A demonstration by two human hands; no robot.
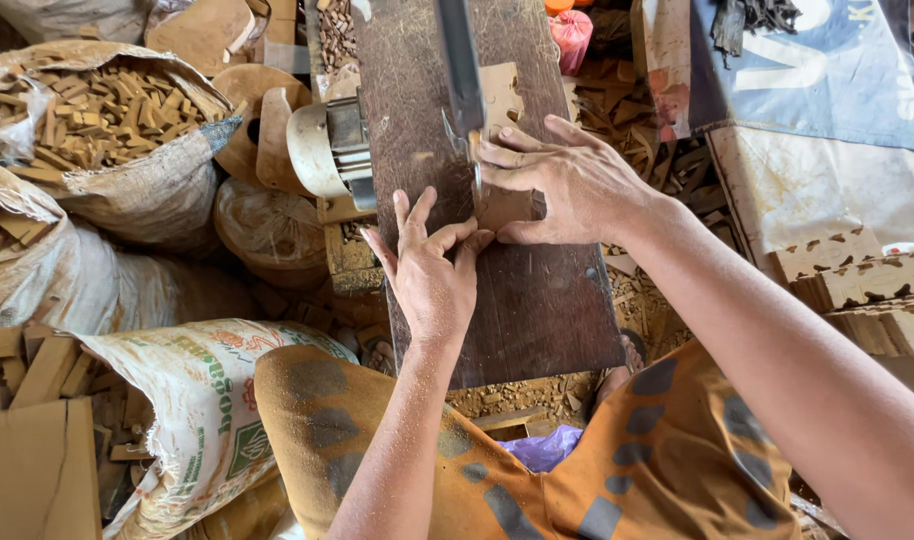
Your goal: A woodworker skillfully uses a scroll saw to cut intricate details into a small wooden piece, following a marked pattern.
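A small flat piece of pale wood lies on the dark, scratched saw table, right at the thin vertical blade that drops from the grey saw arm. Both hands press on this piece. The right hand lies over its far and right side, fingers spread flat and pointing left toward the blade, not curled round anything. The left hand comes up from below, fingers stretched forward and close together, their tips on the near edge of the wood just left of the blade; it too presses rather than clamps. How much of the piece sits under the palms cannot be told.

Behind the blade a second cut-out wooden piece with a notched outline rests on the table. To the left of the table a pale round motor housing sticks out. The person's lap is covered in orange cloth with grey spots, dusted with sawdust. Farther left stand open sacks of small wooden offcuts, and a printed sack leans near the knee. At the right, stacks of notched wooden blanks lie under a blue sheet.
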